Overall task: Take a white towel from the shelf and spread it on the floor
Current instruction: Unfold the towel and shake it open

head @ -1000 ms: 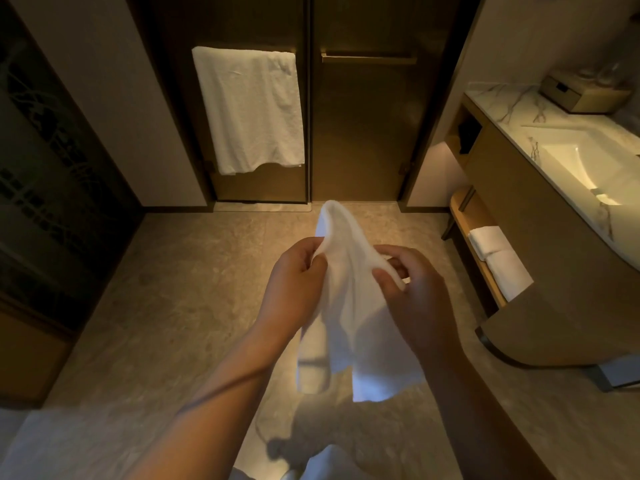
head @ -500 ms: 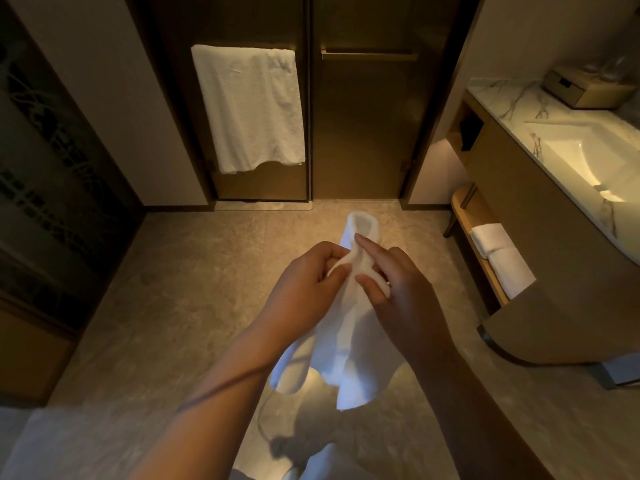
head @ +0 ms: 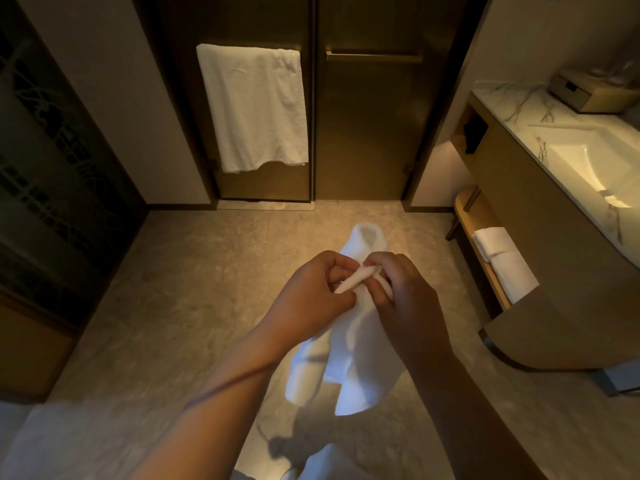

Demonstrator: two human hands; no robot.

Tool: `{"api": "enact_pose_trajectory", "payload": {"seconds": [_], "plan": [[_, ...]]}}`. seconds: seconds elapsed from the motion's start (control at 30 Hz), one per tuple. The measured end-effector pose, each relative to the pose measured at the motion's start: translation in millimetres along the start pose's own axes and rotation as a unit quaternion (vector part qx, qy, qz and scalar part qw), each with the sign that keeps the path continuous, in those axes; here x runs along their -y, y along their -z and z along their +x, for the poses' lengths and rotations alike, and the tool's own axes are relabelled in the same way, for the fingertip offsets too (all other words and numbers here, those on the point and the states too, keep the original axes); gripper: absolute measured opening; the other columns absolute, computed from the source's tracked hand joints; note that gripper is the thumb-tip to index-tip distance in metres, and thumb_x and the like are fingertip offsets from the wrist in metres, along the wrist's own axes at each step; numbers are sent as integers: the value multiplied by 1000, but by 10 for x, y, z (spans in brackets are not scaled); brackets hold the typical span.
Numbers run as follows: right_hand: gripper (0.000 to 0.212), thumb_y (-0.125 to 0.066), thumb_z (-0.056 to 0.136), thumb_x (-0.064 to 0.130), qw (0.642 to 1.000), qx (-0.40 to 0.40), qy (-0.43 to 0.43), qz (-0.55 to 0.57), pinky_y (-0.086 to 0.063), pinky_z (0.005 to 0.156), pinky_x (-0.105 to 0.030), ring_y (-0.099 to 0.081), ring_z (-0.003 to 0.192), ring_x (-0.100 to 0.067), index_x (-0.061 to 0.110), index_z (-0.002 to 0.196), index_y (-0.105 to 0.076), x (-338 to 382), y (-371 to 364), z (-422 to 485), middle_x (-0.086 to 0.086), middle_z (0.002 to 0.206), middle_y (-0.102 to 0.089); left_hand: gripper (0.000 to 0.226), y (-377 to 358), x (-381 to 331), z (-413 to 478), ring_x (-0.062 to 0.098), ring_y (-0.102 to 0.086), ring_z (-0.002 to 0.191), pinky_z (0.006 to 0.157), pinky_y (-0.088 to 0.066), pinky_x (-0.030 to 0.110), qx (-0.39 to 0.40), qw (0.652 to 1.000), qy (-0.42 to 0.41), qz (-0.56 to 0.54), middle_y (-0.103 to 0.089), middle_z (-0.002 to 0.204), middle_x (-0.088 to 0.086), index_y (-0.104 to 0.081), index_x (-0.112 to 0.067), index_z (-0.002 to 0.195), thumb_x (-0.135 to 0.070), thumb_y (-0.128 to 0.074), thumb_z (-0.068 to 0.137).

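Hands meet over the middle of the floor (head: 194, 289): the left hand (head: 311, 296) and the right hand (head: 405, 299) both pinch a rolled edge of the towel (head: 349, 358) between thumb and curled fingers, with their knuckles almost touching. The towel hangs bunched below them, its lower folds off the floor, and one loop of it stands up beyond the fingers. It is not spread. Its shadow falls on the floor toward the near edge of the view.

At the right, the shelf (head: 474, 216) under the vanity carries two folded towels (head: 505, 261), which lie touching, side by side along it. Above, the tabletop (head: 502, 98) holds a brightly lit sink (head: 595, 161) and, at its far corner, a box (head: 585, 93). Two dark doors stand at the floor's far edge. A hung towel (head: 254, 105) drapes over the left door (head: 263, 188), and the right door (head: 367, 133) has a bar (head: 374, 57) across it.
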State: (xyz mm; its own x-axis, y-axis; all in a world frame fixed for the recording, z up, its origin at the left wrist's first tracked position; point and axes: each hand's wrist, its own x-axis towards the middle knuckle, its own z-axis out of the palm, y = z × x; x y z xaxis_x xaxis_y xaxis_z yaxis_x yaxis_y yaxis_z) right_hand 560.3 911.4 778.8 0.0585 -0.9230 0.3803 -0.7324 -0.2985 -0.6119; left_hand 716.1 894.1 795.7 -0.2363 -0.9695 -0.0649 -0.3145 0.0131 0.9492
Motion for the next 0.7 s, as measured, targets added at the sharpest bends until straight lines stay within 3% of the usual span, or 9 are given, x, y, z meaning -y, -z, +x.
{"api": "enact_pose_trajectory", "payload": {"seconds": [0.3,0.43,0.57,0.7], "plan": [[17,-57,93,17,998,-51,-42,-15,-37,72,-8,-54,85,-4,21,109,-58,-118,21,-13,6,101,-61,25,174,324,-132,-10,-60,73,59,-40,6,9,993,11,118,-66,80,-26,-62,-40,93,-24,-70,76],[15,-59,91,16,996,-76,-54,-16,-37,71,-8,-53,85,-3,19,106,-59,-161,64,14,5,100,-61,18,262,470,-176,-4,-55,62,55,-39,12,-7,989,18,145,-63,70,-15,-63,-38,82,-22,-71,78],[14,-59,91,16,993,-104,-61,-15,-36,69,-8,-51,82,-1,18,105,-60,-232,142,52,7,96,-60,12,354,488,-192,0,-57,62,56,-40,15,-74,993,16,93,-67,70,-10,-70,-29,78,-18,-71,82],[20,-60,92,20,990,-118,-82,-6,-39,69,-12,-54,85,-6,19,112,-61,-287,194,83,6,99,-61,10,294,320,-190,9,-66,75,65,-48,19,-141,990,-9,1,-73,80,-5,-72,-25,85,-16,-69,84]]}}
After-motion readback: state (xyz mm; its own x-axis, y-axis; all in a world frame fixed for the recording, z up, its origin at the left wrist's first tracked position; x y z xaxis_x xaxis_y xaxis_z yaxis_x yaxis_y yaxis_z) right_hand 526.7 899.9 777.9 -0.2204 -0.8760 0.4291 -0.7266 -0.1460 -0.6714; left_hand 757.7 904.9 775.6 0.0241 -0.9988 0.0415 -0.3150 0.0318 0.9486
